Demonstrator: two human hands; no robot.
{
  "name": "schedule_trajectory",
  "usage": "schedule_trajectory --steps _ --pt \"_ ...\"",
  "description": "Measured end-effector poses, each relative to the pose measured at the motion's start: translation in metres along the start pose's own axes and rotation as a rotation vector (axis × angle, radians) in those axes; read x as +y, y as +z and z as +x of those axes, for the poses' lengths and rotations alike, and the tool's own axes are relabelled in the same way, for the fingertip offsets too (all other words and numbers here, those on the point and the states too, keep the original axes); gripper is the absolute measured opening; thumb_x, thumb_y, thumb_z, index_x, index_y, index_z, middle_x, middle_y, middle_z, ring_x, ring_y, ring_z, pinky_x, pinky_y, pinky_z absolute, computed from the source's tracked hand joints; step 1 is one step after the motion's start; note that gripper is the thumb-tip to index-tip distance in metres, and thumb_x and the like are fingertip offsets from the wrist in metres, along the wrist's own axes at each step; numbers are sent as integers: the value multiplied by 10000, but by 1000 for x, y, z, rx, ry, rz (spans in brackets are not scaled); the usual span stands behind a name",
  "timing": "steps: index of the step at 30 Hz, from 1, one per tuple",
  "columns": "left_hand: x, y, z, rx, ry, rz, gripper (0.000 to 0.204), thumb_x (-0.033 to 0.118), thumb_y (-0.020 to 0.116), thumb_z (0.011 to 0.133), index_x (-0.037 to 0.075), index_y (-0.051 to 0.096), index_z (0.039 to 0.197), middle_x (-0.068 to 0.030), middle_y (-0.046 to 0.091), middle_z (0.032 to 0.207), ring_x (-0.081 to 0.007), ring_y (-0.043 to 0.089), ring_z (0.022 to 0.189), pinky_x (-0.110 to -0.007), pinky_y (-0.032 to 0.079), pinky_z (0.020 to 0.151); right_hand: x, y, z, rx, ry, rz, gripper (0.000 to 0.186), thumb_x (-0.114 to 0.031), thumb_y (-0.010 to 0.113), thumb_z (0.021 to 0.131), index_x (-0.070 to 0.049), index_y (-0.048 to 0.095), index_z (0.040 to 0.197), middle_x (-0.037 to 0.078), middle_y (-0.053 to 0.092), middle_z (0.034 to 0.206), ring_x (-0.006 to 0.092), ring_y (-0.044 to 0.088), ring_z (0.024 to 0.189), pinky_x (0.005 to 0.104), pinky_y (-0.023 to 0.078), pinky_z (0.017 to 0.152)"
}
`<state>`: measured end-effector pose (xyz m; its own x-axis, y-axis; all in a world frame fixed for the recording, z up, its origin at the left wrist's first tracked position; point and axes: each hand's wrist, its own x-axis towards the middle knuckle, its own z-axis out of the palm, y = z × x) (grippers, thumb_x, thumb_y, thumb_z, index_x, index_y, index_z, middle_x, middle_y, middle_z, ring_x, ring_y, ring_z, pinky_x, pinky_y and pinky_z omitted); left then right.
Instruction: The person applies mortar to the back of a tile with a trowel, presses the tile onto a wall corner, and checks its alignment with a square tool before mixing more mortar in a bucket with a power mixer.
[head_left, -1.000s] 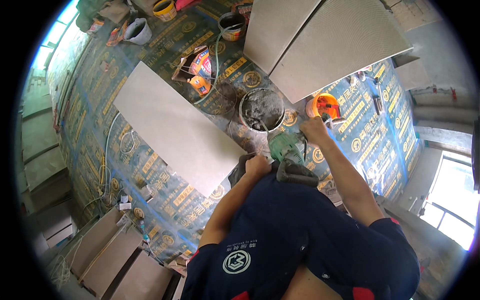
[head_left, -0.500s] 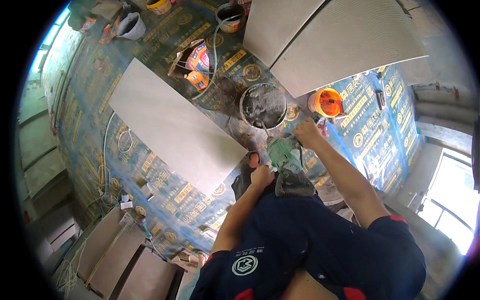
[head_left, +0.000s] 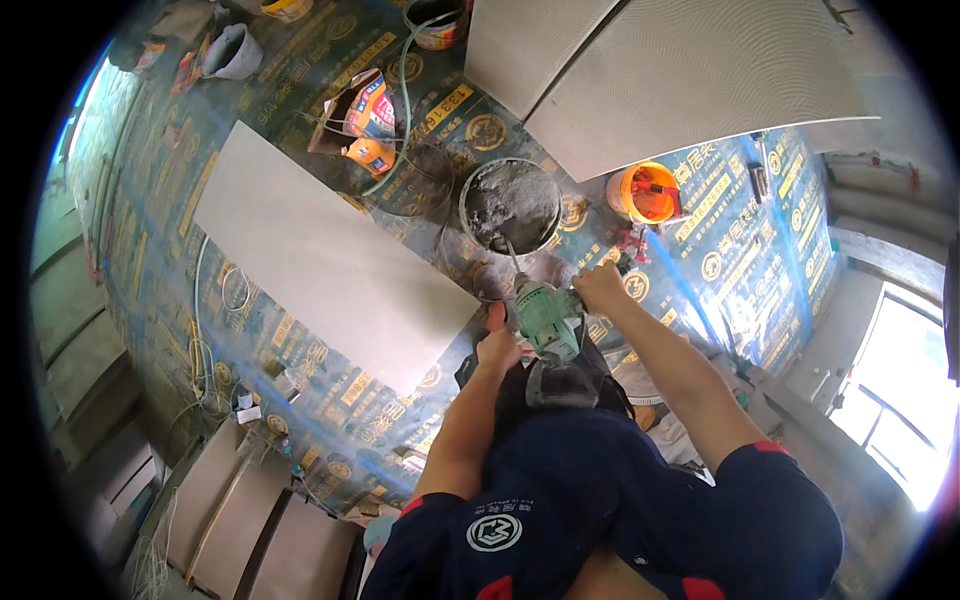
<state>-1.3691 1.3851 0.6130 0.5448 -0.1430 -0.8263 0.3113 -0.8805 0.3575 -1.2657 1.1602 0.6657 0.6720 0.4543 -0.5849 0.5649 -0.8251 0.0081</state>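
Both my hands grip a green handheld power mixer, one on either side of its body. My left hand is closed around the handle on its left. My right hand is wrapped about the grip on its right. The mixer's metal shaft runs down into a round bucket just ahead of my hands. Grey, lumpy wet mix fills part of that bucket, and the end of the shaft is hidden in it.
A large pale slab lies left of the bucket on the printed floor covering. Two big ridged panels lie at the far right. An orange bucket holds red-handled tools. An opened bag and a hose lie ahead.
The whole view has shifted, so floor things sit slightly further left. Both hands still hold the mixer. The mix in the bucket has changed shape, with more pale grey material showing on top.
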Motion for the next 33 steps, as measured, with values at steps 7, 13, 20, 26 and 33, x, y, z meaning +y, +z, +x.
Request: schedule_trajectory --steps 7,13,20,26,33 --pt "9 19 -1 -57 -123 -36 385 333 531 784 13 661 954 -229 636 989 -376 607 959 -452 472 842 7 4 4 -290 -88 69 264 -199 696 616 -139 641 867 54 643 832 221 652 789 376 481 662" --pt "45 41 7 -45 -193 -163 422 359 543 775 3 655 974 -234 631 1014 -373 603 979 -454 468 846 37 11 11 -286 -140 33 218 -200 695 621 -142 657 827 46 659 805 225 659 780 373 486 663" --pt "73 89 18 -91 -247 -177 327 255 535 764 43 667 975 -200 640 1032 -341 610 987 -429 478 846 56 45 -10 -302 -155 30 190 -196 641 704 -137 636 884 22 638 867 190 644 812 368 440 709" --pt "72 140 34 -28 -185 -182 307 248 526 762 44 676 936 -205 647 996 -349 622 950 -431 480 839 67 89 -25 -114 -222 37 126 -166 587 732 -123 612 848 24 600 816 203 628 750 395 417 694" --pt "59 165 50 -30 -231 -218 364 403 532 811 103 674 960 -183 653 975 -358 621 929 -448 480 801 53 95 -28 -204 -213 5 272 -209 550 794 -104 595 1041 38 619 949 205 629 845 413 425 746"
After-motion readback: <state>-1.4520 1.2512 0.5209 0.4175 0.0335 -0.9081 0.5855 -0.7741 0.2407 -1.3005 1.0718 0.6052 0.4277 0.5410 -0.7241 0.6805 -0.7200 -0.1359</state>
